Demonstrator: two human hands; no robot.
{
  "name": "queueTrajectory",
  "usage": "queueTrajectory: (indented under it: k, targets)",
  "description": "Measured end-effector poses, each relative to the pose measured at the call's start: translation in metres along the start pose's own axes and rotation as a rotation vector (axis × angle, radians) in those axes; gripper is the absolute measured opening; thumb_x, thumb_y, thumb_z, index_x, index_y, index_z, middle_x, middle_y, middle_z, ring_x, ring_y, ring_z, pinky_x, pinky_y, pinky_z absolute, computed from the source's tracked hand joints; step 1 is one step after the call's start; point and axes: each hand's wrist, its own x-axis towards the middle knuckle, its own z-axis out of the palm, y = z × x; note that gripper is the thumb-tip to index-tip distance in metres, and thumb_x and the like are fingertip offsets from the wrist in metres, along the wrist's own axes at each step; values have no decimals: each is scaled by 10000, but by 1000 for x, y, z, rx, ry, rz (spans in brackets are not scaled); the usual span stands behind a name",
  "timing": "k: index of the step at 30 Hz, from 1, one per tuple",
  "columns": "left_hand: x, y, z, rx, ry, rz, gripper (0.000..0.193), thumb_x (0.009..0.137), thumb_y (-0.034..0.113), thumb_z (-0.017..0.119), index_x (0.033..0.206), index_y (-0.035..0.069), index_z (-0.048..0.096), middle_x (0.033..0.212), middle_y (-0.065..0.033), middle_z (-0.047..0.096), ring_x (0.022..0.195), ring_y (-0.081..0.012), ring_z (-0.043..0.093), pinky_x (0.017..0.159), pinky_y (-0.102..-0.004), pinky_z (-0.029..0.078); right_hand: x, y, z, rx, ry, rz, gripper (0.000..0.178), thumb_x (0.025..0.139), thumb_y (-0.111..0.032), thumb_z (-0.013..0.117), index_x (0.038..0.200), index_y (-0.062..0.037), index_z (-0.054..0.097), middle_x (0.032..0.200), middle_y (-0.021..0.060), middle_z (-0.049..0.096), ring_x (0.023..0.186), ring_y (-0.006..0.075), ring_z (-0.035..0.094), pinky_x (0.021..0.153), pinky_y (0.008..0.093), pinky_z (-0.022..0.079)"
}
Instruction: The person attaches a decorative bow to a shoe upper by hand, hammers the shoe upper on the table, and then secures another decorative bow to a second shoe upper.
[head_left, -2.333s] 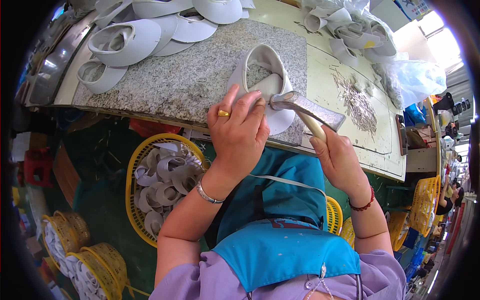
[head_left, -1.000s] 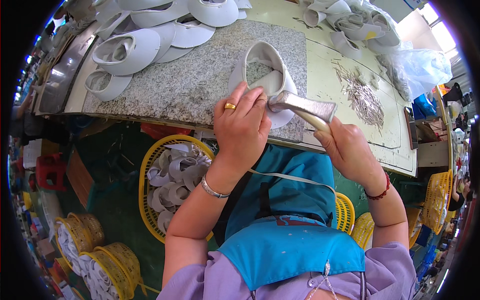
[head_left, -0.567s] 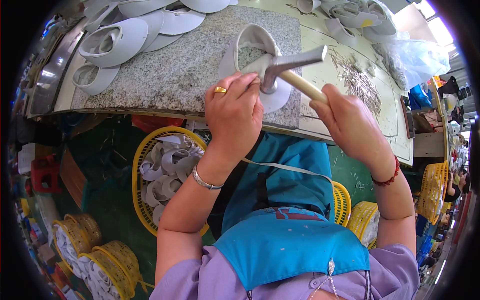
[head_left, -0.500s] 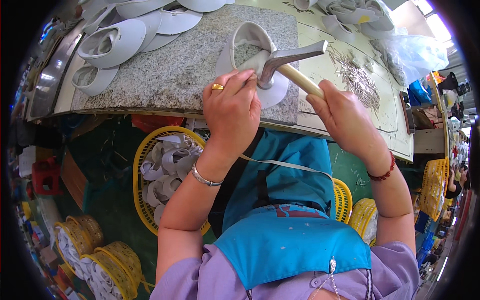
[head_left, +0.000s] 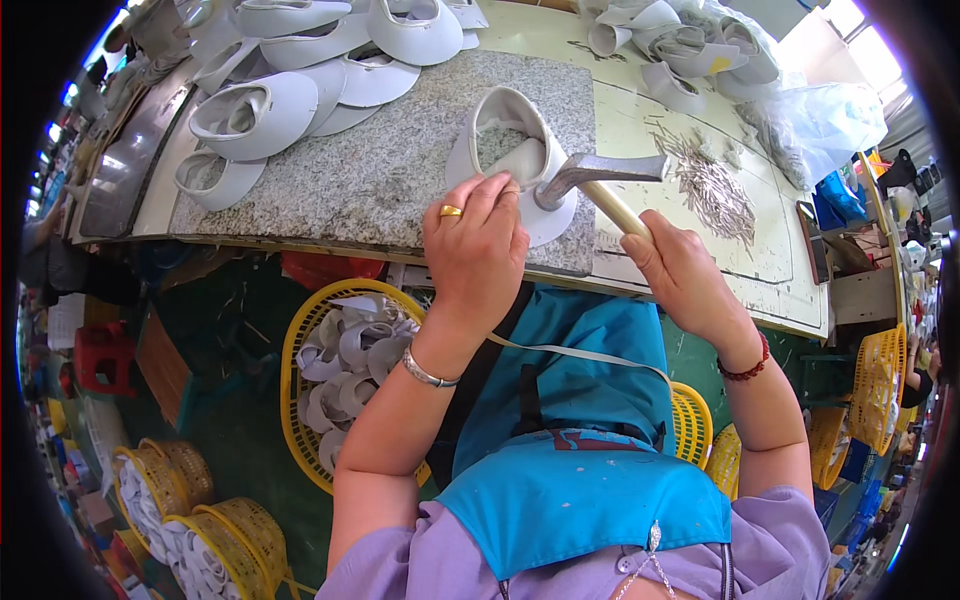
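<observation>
A person hammers a white shoe piece on a stone slab

On the left, a pile of white shoe pieces lies at the far edge of the grey stone slab, and a yellow basket of more pieces sits on the floor below. In the middle, the left hand presses its fingers together down on the white shoe piece near the slab's front edge. To the right, the right hand is wrapped tight around the wooden handle of the hammer, whose metal head touches the shoe piece. Small nails lie on the table further right
</observation>
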Motion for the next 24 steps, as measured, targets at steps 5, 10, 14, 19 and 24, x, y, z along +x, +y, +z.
queueTrajectory:
  k: [5,10,14,19,24]
  targets:
    - [2,0,-3,3,-20,12,312,723,65,642,1033,44,671,1118,-33,640,1043,-240,575,881,-385,404,3,-4,-4,-51,-20,-18,332,975,-315,470,854,-6,465,604,210,529,605,420,535,558,477,401]
    - [6,1,-6,26,-59,48,342,693,58,655,1035,44,672,1124,-26,630,1026,-227,569,863,-377,412,6,-5,-8,-68,-47,-11,327,974,-308,472,851,-5,458,608,211,535,613,423,539,564,481,405]
    - [9,0,-7,28,-88,69,357,684,61,664,1040,41,667,1123,-23,626,1006,-218,564,859,-372,410,5,-4,-7,-63,-46,-27,317,971,-299,479,853,-6,452,607,213,534,617,424,542,567,486,405]
    - [17,2,-15,91,-204,145,355,682,65,672,1035,43,656,1121,-21,622,986,-206,558,873,-356,395,4,-2,-7,-69,-28,-66,297,966,-287,489,864,-11,452,600,212,532,610,427,540,561,488,404]
    - [16,-11,-12,2,-186,172,356,700,55,667,1052,18,634,1118,-41,617,975,-235,569,859,-364,445,7,-2,-16,-151,-21,-138,309,956,-295,513,839,-12,476,590,202,523,591,420,533,544,485,397]
